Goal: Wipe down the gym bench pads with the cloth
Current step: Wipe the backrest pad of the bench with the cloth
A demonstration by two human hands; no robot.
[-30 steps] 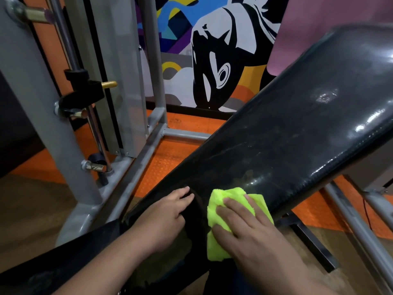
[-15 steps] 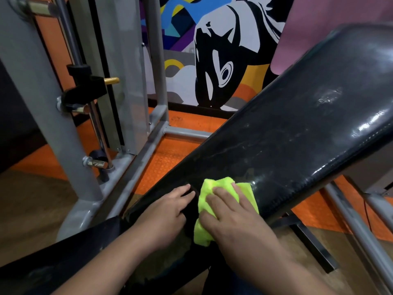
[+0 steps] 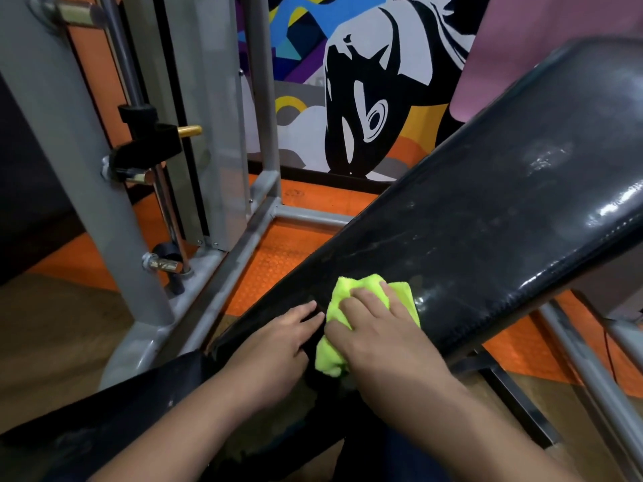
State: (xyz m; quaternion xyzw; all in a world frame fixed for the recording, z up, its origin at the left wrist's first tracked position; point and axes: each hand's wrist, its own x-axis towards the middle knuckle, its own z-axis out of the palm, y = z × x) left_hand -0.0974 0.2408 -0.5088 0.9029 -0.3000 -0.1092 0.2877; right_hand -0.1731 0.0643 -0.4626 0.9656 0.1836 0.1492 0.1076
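Cloth (image 3: 365,307) of bright yellow-green colour is pressed against the lower part of the inclined back pad (image 3: 487,210), near the place where this pad meets the flat seat pad (image 3: 104,419). The cloth is bunched, and it is partly covered by the right hand (image 3: 379,328). The fingers of this hand are laid over the cloth, only slightly bent, with the palm pushing down; the cloth is not pinched. One folded end of the cloth is seen above the fingertips and another end hangs below the thumb side of the hand.

The left hand (image 3: 275,346) is placed just beside the cloth, on the lower edge of the same inclined pad. Its fingers are kept straight and close together, and their tips are rested on the black surface, almost touching the cloth. Nothing is held in it.

The back pad is black and shiny, and dull smears and light reflections are seen on its upper part. It rises to the upper right.

A grey metal frame (image 3: 243,245) with upright posts is seen on the left, carrying a black bracket (image 3: 149,140) with a brass-coloured pin (image 3: 189,130). An orange rubber floor mat (image 3: 278,255) lies under the frame. A coloured mural (image 3: 365,81) is seen on the wall behind.
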